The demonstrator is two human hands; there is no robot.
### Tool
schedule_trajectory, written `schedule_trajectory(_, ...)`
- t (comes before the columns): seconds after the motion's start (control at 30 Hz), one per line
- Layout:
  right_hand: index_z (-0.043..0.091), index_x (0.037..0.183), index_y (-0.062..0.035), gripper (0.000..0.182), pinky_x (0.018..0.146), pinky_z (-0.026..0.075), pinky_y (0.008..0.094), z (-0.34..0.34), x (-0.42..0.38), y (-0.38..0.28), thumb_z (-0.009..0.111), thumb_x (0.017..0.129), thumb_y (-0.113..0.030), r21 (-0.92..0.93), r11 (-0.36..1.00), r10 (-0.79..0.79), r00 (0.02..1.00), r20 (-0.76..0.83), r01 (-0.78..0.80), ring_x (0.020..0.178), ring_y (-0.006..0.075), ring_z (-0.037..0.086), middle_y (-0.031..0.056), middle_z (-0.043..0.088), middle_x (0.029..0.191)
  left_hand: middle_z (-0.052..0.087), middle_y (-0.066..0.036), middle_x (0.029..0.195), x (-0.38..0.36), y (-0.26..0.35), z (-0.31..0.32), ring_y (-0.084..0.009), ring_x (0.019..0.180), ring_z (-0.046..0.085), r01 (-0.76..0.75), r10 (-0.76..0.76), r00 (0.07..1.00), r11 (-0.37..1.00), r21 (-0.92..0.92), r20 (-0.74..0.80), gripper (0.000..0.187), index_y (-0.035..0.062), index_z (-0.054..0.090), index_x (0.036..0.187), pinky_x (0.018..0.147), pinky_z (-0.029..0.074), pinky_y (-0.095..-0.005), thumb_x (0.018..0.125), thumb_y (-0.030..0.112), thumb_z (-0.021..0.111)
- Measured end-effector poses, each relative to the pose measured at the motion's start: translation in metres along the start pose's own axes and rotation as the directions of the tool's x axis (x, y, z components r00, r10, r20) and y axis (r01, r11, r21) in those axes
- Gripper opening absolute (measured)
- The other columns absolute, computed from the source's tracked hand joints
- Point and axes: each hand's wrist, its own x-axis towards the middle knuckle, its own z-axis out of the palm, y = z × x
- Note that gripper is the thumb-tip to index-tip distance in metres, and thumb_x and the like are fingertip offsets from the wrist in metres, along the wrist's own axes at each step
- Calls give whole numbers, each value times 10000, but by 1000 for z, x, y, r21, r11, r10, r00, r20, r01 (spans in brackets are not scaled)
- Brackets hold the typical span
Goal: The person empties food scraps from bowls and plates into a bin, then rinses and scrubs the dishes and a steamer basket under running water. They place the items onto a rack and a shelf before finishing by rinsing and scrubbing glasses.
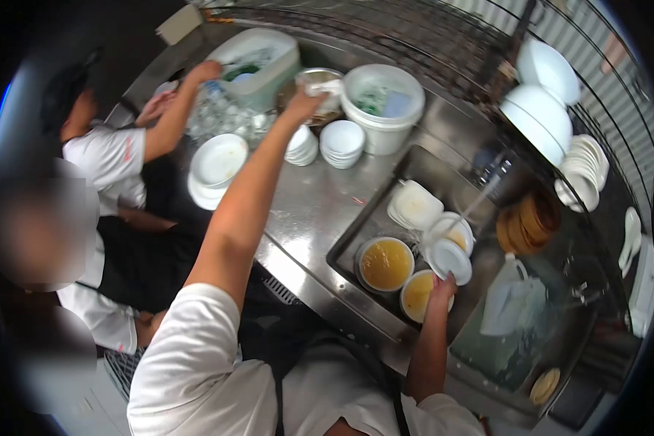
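Observation:
My left hand [303, 106] reaches far over the counter to a round metal bowl [320, 73]. Its fingers are closed on a crumpled white item [325, 88], like a wad of tissue, just above that bowl. My right hand [444, 288] grips a small white dish [450, 260] by its near edge, in the left sink basin [349, 240]. Running water falls close behind the dish. Beneath and beside it are a white bowl of yellowish liquid [416, 296], a second such bowl [386, 264] and a stack of squarish white dishes [416, 206].
White tubs [382, 131] and stacked small bowls [341, 143] stand along the counter, with plates [220, 161] and glasses [214, 122] farther left. A co-worker [105, 152] reaches in there. The right basin holds water and a white jug [512, 300]. A wire rack hangs above.

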Motion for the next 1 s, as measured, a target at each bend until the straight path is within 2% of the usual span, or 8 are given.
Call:
schedule_trajectory(0.2,436,1363,72,471,807,637,495,39,54,8,605,965,-114,-62,997,41,995,-88,-47,1052,378,662,230,585,1258,710,-175,997,-168,18,-58,-342,904,687,-177,244,853,967,185,-461,326,73,726,1124,823,527,-451,872,277,695)
schedule_trajectory(0.4,397,1386,94,521,903,593,534,19,154,53,610,954,-104,95,992,79,994,78,-87,1199,385,566,259,509,1347,653,-240,1136,-213,-193,-147,-347,977,687,564,-187,594,791,239,-782,688,-15,557,1326,875,525,-441,891,512,633)
schedule_trajectory(0.5,417,1403,58,510,993,504,562,30,146,46,542,964,-171,133,948,283,958,52,-288,1288,394,475,216,454,1434,674,-273,1046,-181,-224,-194,-374,940,718,643,-726,671,671,-369,-153,550,-118,527,1269,700,613,-434,939,317,595)
schedule_trajectory(0.6,468,1383,18,513,1065,428,571,43,99,25,525,960,-266,318,736,580,799,158,-598,1336,395,420,153,470,1452,653,-269,954,-153,-286,-193,-350,755,717,448,-662,737,630,-634,-136,383,-171,520,1182,601,628,-409,870,42,453)
schedule_trajectory(0.63,538,1293,4,458,1057,444,548,20,108,48,603,922,-256,100,920,352,910,221,-380,1279,374,483,172,549,1337,633,-281,943,-122,-403,-203,-335,723,705,473,-588,809,640,-606,11,363,-177,526,1133,600,634,-425,844,27,445)
schedule_trajectory(0.67,588,1197,-13,362,984,509,484,29,72,43,652,907,-220,-47,950,311,920,238,-309,1132,333,601,164,616,1220,626,-268,932,-149,-288,-200,-327,696,693,485,-689,709,630,-606,-149,339,-176,537,1080,586,634,-414,817,15,441)
schedule_trajectory(0.77,643,1075,-44,242,789,575,359,66,-43,8,667,955,-253,-394,915,175,964,198,-85,886,236,685,123,698,1039,641,-203,880,-179,-272,-200,-265,610,663,426,-719,663,592,-684,-209,320,-119,559,1093,504,598,-310,838,55,475)
schedule_trajectory(1.0,601,1236,-13,440,801,582,369,118,-202,-15,611,995,-381,-582,794,279,746,605,175,1028,257,690,164,686,1150,667,-147,824,-317,-81,-153,-200,520,625,384,-461,873,849,-362,-156,370,-51,535,1208,415,518,-281,865,67,465)
